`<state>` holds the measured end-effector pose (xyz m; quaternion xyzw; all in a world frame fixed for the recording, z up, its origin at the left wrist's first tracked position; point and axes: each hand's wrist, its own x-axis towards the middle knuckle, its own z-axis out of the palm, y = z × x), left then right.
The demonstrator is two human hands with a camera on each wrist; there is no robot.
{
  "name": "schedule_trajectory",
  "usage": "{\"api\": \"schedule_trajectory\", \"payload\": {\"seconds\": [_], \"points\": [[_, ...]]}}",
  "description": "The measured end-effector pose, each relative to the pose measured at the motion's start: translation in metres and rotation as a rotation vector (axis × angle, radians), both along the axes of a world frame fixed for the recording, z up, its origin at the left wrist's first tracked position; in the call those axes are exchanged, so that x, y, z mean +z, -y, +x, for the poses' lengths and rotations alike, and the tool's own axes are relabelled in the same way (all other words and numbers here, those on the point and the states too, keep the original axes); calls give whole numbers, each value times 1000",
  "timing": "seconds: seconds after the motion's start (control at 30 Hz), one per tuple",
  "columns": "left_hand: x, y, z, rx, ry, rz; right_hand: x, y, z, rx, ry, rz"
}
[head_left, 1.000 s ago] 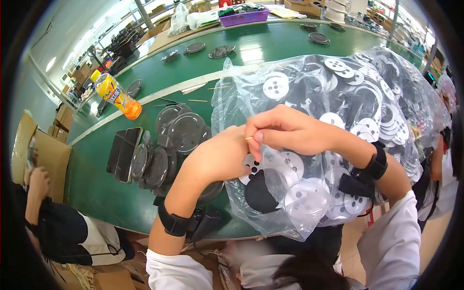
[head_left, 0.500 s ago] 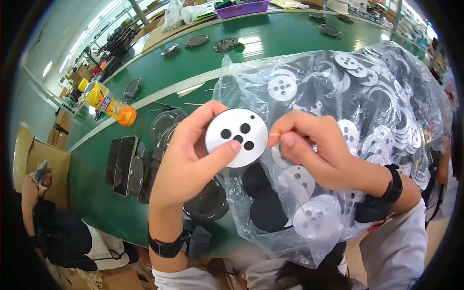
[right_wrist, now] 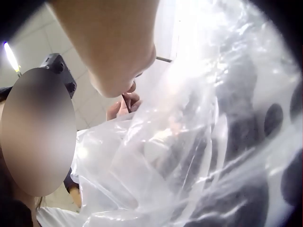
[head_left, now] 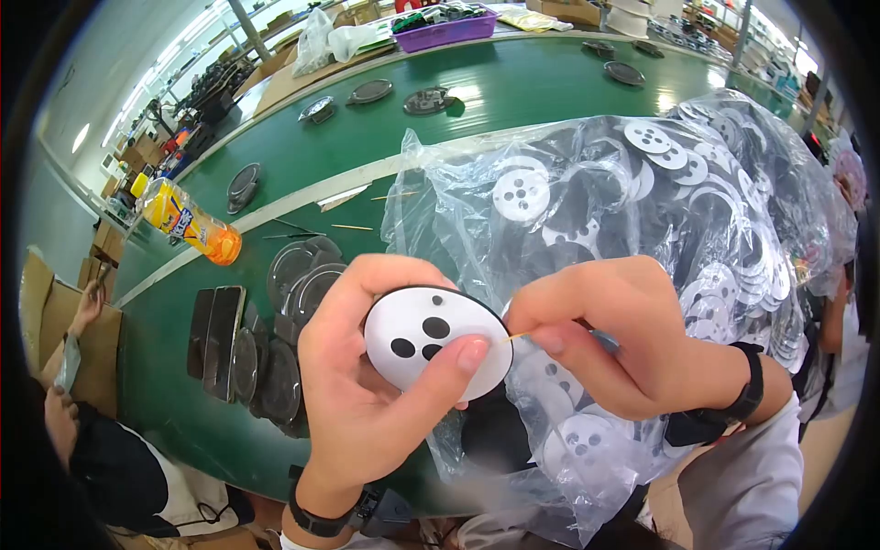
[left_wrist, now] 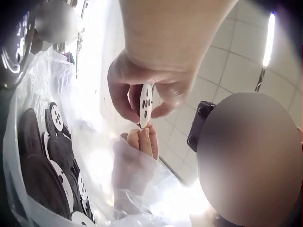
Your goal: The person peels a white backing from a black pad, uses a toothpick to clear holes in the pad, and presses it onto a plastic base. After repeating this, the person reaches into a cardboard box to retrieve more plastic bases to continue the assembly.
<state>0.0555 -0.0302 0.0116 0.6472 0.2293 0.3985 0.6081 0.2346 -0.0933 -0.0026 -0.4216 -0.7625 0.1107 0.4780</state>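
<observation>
My left hand holds a round white-faced disc with a dark edge and several black holes. The thumb presses on the face and the fingers wrap behind it. My right hand pinches a thin wooden toothpick between thumb and forefinger, its tip at the disc's right rim. Seen edge-on in the left wrist view, the disc sits between the left fingers and thumb, with the right fingertips just below. In the right wrist view the right hand hides most of this.
A clear plastic bag of white and black discs spreads under and beyond the hands. Dark round plastic parts are piled at left beside two phones. An orange drink bottle stands behind. More round parts lie on the green surface.
From over the bag, the left hand has turned its disc white side up and come lower and nearer. The right hand has brought the toothpick to the disc's rim.
</observation>
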Motion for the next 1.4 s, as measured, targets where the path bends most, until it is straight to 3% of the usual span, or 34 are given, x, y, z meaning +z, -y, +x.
{"api": "schedule_trajectory", "payload": {"seconds": [0.27, 0.33, 0.67, 0.83, 0.9, 0.97, 1.03, 1.33, 1.4], "points": [[-5, 4, 0, 8, 106, -46, 4, -1, 1, 1, 29, 38], [-10, 2, 2, 79, 43, 123, 5, -1, 1, 7, 21, 28], [-16, 9, 2, 151, 53, 208, 7, -3, 4, -61, 125, 102], [-22, 8, 4, 168, 131, 390, 3, -2, 4, -65, 106, 72], [-23, 8, 5, 172, 157, 371, 8, -2, 6, -1, 48, -50], [-21, 11, 7, 176, 183, 349, 9, -2, 7, 8, 38, -63], [-17, 16, 7, 261, 49, 280, 10, -2, 7, 18, 28, -75], [-20, 19, 10, 274, 38, 256, 10, 0, 6, -29, 102, -116], [-21, 18, 10, 273, 36, 269, 6, -3, 5, 12, -27, -98]]}}
